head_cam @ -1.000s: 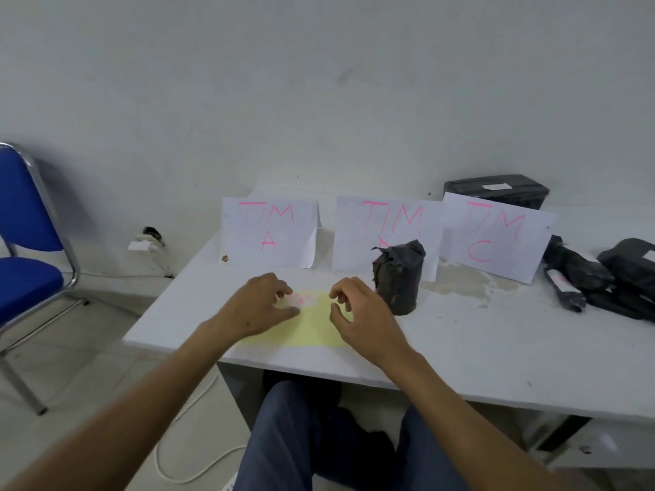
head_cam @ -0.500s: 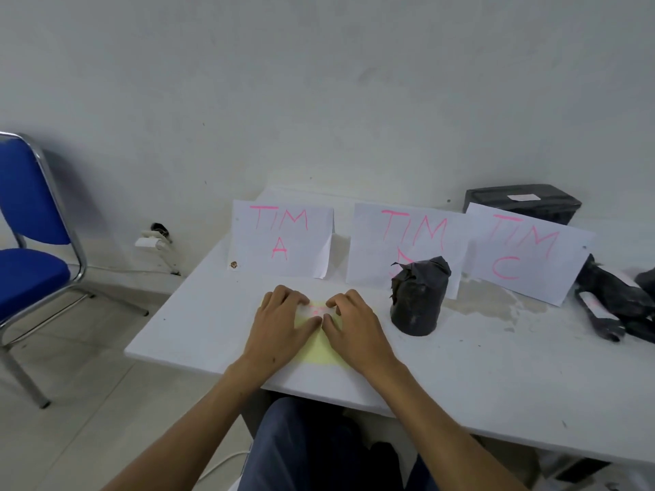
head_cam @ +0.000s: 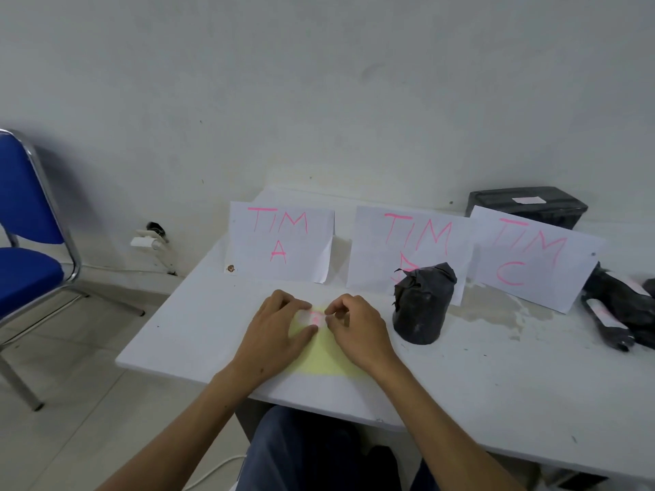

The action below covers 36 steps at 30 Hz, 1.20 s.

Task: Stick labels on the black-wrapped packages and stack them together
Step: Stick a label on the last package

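Note:
A yellow backing sheet (head_cam: 320,356) lies flat near the table's front edge. My left hand (head_cam: 276,331) presses on its left part. My right hand (head_cam: 358,329) pinches a small white label with pink writing (head_cam: 313,317) at the sheet's top, between both hands. A black-wrapped package (head_cam: 421,304) stands upright just right of my right hand, untouched. More black-wrapped packages (head_cam: 616,310) with white labels lie at the far right, and a black-wrapped box (head_cam: 528,205) with a white label sits at the back right.
Three white paper signs stand along the back of the white table (head_cam: 496,377): "TIM A" (head_cam: 281,241), "TIM B" (head_cam: 407,246), "TIM C" (head_cam: 531,256). A blue chair (head_cam: 24,235) stands on the floor to the left. The wall is close behind.
Both hands have come together at the top of the yellow sheet. The right fingers now pinch the small label there, and the camera has shifted slightly.

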Tool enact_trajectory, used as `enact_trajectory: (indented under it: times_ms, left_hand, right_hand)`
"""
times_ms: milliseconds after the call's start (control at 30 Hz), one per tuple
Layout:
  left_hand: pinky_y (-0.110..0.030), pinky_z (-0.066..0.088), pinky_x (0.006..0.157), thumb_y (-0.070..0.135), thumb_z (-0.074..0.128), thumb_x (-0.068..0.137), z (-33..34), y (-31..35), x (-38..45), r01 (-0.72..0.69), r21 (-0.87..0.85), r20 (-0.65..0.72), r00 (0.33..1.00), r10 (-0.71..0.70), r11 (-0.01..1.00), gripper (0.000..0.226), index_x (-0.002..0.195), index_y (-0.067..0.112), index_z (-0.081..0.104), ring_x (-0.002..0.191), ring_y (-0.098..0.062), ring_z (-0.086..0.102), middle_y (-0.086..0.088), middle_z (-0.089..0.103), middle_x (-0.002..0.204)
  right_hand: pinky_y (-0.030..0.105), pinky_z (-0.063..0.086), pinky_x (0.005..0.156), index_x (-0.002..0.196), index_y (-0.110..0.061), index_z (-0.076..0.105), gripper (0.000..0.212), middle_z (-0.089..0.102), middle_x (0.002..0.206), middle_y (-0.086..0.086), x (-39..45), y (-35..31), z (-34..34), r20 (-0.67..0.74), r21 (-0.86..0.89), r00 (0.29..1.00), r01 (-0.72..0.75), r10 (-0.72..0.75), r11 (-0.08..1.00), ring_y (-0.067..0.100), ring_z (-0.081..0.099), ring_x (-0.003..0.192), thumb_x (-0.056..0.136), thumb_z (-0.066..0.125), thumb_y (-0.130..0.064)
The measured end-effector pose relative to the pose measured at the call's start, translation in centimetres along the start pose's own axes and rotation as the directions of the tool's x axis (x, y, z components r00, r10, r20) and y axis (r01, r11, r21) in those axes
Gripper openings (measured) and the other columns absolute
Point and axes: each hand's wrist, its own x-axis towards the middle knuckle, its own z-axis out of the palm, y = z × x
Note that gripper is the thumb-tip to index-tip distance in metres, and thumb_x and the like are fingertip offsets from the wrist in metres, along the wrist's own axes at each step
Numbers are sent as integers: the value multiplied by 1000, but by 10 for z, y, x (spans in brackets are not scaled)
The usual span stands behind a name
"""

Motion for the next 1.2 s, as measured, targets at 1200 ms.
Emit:
enact_trajectory:
  times_ms: [1200]
  left_hand:
    - [-11,50,72,39,86,73,84,141,34,-65,-467,90,989,121,882,98,136,35,12,104,-14,60,5,47,132]
  right_hand:
    - [30,50,61,101,-17,51,24,57,86,-12,-79,59,-110,-584,382,797,101,155,918,11,57,78,91,59,4]
